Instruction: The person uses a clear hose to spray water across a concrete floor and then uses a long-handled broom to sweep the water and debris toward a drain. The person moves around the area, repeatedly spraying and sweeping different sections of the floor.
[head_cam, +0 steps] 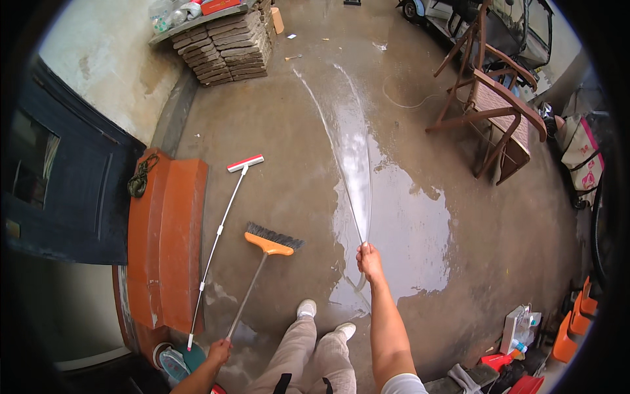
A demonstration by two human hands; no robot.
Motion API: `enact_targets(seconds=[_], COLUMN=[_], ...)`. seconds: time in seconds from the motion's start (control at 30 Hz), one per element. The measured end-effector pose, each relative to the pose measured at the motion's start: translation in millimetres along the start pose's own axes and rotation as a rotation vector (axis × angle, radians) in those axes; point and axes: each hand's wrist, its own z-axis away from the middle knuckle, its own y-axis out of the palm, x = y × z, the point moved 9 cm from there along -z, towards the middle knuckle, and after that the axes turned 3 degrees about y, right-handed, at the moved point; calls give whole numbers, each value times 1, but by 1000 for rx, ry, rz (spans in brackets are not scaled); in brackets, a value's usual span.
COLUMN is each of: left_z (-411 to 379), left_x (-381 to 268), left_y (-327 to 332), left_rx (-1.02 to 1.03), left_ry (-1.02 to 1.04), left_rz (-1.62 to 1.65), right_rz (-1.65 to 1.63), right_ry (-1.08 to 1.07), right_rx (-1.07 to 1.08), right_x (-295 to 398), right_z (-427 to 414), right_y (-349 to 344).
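My right hand (369, 261) grips the end of a hose (362, 283), held out in front of me. A fan of water (357, 172) sprays forward from it across the concrete floor (275, 128). Around and below that hand spreads a pale puddle (413, 236). Low on the left, my left hand (219, 351) is closed around the metal handle of a broom (268, 242). The broom has an orange head with dark bristles, which rests on the floor ahead of my feet.
A floor squeegee (245, 162) lies left of the broom, beside orange steps (167, 241). Stacked slabs (226, 49) stand far left. At right are a brown folding chair (492, 113), a parked vehicle (497, 29) and a bag (583, 152). Basins (197, 357) sit lower left.
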Motion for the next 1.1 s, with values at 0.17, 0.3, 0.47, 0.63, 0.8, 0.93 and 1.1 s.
enact_targets(seconds=[0.17,0.3,0.47,0.63,0.8,0.93,1.1], left_z=[5,11,23,22,22,22,23], left_x=[13,21,27,39,51,55,49], left_y=[9,21,31,36,35,32,30], left_rx=[-11,14,14,15,-11,-32,-20], left_ry=[-6,-3,-21,-66,-72,-81,-98], left_rz=[34,60,54,58,46,21,51], right_rz=[10,144,232,343,408,477,506], right_ry=[8,41,177,136,95,192,226], right_rx=[24,75,154,268,389,372,287], right_x=[-4,-20,-34,-45,-45,-63,-89], right_z=[2,6,21,23,23,18,12], right_y=[-1,-2,-4,22,46,41,22])
